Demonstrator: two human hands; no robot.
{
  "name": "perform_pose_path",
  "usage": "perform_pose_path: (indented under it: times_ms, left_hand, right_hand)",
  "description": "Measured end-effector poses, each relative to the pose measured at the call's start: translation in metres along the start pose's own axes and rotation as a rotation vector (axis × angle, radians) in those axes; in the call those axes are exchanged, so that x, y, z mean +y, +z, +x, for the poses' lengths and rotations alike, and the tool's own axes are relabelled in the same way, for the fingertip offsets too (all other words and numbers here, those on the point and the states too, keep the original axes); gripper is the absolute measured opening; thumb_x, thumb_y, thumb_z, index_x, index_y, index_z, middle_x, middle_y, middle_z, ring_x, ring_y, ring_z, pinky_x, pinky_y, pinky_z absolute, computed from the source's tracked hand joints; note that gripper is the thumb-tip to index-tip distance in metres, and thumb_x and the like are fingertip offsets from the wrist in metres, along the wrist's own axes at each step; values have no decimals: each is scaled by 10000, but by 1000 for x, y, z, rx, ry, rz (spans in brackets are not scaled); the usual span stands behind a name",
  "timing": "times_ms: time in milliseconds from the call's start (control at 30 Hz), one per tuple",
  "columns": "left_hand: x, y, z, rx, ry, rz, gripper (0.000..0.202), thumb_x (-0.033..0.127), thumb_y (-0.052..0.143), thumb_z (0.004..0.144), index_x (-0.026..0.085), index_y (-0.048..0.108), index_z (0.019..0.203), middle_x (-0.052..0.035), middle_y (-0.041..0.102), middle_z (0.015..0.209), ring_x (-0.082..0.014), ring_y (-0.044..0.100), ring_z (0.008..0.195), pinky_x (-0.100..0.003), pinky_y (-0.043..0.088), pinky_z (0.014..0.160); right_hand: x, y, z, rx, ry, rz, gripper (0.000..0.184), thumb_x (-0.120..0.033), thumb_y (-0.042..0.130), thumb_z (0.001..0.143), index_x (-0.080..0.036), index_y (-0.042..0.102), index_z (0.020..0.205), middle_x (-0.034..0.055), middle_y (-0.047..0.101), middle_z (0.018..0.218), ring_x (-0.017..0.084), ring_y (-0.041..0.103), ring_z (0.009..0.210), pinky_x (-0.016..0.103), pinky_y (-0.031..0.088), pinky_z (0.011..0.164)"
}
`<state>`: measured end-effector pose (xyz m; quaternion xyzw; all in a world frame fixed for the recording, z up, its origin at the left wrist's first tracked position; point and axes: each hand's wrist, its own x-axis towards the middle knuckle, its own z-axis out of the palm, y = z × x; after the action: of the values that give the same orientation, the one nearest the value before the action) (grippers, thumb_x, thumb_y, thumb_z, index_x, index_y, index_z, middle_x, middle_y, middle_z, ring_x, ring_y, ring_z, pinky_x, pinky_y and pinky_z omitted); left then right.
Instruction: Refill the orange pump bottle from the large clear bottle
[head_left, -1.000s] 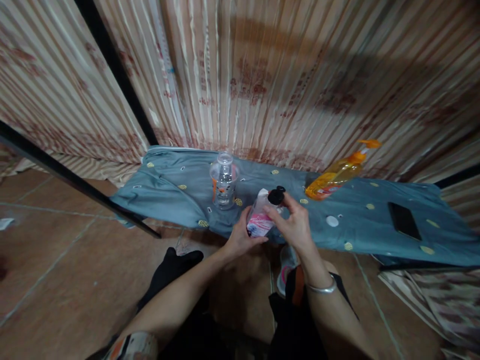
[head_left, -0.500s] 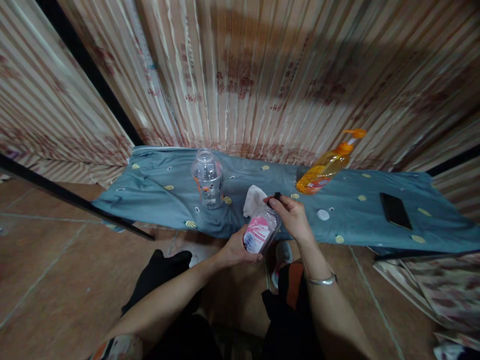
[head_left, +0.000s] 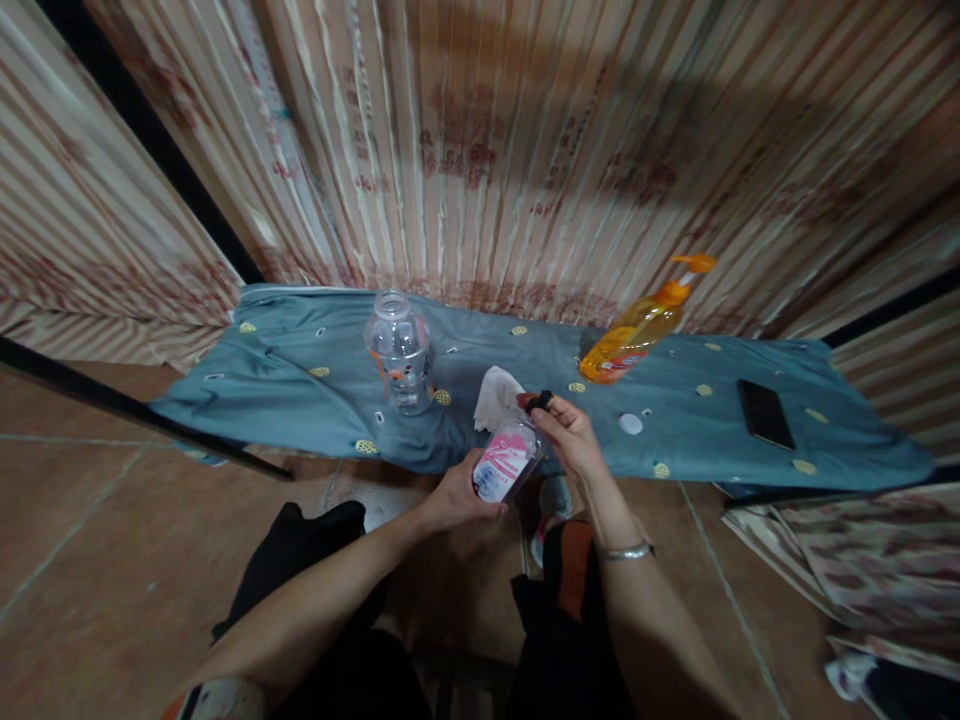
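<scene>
My left hand (head_left: 454,496) is wrapped round a small clear bottle with a pink label (head_left: 502,467), held tilted just in front of the low blue-covered bench (head_left: 300,370). My right hand (head_left: 568,436) pinches the bottle's black cap (head_left: 541,402) at the top end. A crumpled white tissue (head_left: 495,396) lies on the cloth right behind the bottle. A clear open-necked bottle (head_left: 400,350) stands upright to the left on the bench.
An orange pump bottle (head_left: 637,332) leans at the back of the bench. A small white disc (head_left: 631,423) and a black phone (head_left: 765,413) lie to the right. Striped curtain hangs behind. A black bar (head_left: 135,408) crosses at left. My knees are below.
The bottle has dropped lower and nearer to me, with both hands still on it. The white tissue behind it has come into full view. The camera view has shifted.
</scene>
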<state>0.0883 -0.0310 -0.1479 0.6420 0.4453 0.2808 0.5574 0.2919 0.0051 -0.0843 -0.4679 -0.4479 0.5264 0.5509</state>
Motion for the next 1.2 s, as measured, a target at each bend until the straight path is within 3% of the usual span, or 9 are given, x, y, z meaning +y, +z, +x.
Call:
perform_pose_path:
  times_ms: [133, 333, 500, 700, 800, 1000, 1200]
  left_hand:
    - [-1, -3, -2, 5, -20, 12, 721, 266, 875, 576, 158, 580, 1225, -60, 725, 1073, -268, 678, 994, -372, 559, 853]
    - [1, -5, -4, 12, -49, 28, 684, 328, 867, 563, 167, 580, 1163, -29, 704, 982, -245, 668, 910, -337, 539, 777]
    - [-2, -4, -4, 20, -73, 25, 632, 332, 832, 587, 175, 557, 1134, -2, 679, 894, -204, 636, 790, -305, 519, 670]
    - [-3, -7, -5, 37, -72, 33, 648, 291, 851, 555, 180, 580, 1133, -2, 695, 914, -211, 655, 840, -302, 536, 703]
    - [-4, -8, -6, 43, -84, 28, 649, 303, 843, 571, 179, 574, 1148, -4, 697, 913, -217, 661, 841, -309, 545, 701]
    - [-5, -12, -5, 56, -89, 32, 637, 285, 844, 550, 182, 575, 1119, -17, 694, 949, -239, 662, 901, -327, 540, 756]
    - [-8, -11, -5, 55, -86, 19, 634, 275, 839, 560, 188, 572, 1128, 6, 681, 890, -207, 652, 816, -290, 528, 661]
  right_hand:
    - [0, -1, 1, -39, 15, 28, 566, -672, 886, 619, -255, 760, 982, 83, 798, 1075, 292, 724, 1044, 431, 557, 962]
    - [9, -1, 4, 13, 40, -3, 552, -644, 939, 523, -246, 738, 848, 59, 807, 955, 259, 727, 893, 395, 578, 865]
    - [7, 6, 2, -64, 82, 65, 598, -678, 891, 602, -243, 768, 994, 81, 802, 1060, 277, 733, 992, 388, 565, 919]
    - [15, 9, 9, -32, 58, 62, 633, -648, 948, 511, -237, 752, 950, 86, 805, 1019, 278, 745, 913, 389, 595, 831]
    - [17, 11, 10, -47, 95, 90, 609, -621, 946, 538, -236, 768, 974, 81, 813, 1000, 274, 750, 882, 378, 600, 792]
    - [16, 14, 9, -68, 98, 149, 606, -642, 928, 564, -243, 778, 996, 90, 808, 1084, 295, 746, 1032, 395, 596, 898]
    - [23, 13, 14, -20, 119, 140, 596, -572, 973, 500, -238, 764, 947, 81, 814, 1029, 280, 759, 918, 391, 609, 840]
